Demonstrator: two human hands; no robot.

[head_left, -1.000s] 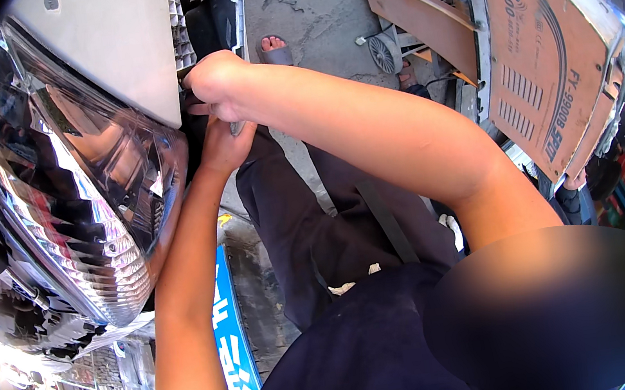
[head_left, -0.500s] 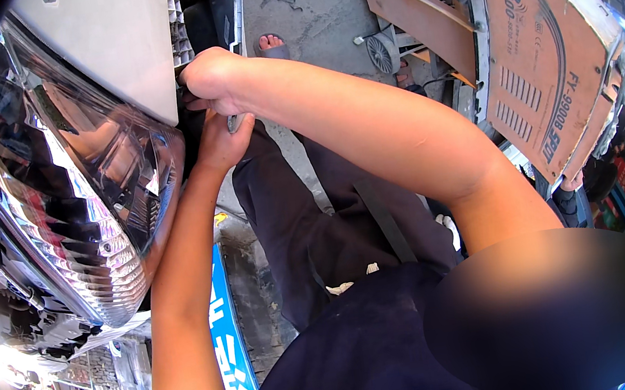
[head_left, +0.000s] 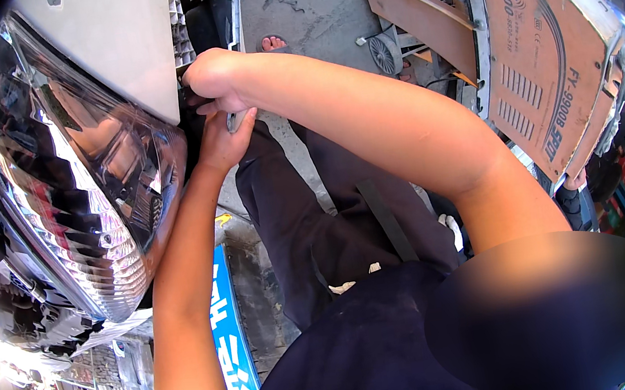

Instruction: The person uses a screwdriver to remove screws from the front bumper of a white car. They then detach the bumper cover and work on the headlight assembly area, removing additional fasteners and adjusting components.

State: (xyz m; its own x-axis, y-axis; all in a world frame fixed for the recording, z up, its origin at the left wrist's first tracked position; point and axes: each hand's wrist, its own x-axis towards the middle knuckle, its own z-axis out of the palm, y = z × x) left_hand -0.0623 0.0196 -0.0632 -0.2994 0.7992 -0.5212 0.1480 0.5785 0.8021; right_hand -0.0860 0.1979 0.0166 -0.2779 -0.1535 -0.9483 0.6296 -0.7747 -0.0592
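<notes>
beside the big clear headlight (head_left: pixel 100 231) and near the edge of the pale panel (head_left: pixel 115 47), the left hand (head_left: pixel 221 145) is closed around a grey object (head_left: pixel 232 122), of which only a small part is visible. the right hand (head_left: pixel 212 82), strongly bent at the wrist, is just next to it; its fingers are mostly hidden, so i cannot tell if they grip something.

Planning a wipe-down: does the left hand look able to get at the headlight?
Probably yes: the left hand is beside the headlight with nothing visible between, though it seems to hold a grey object.
</notes>
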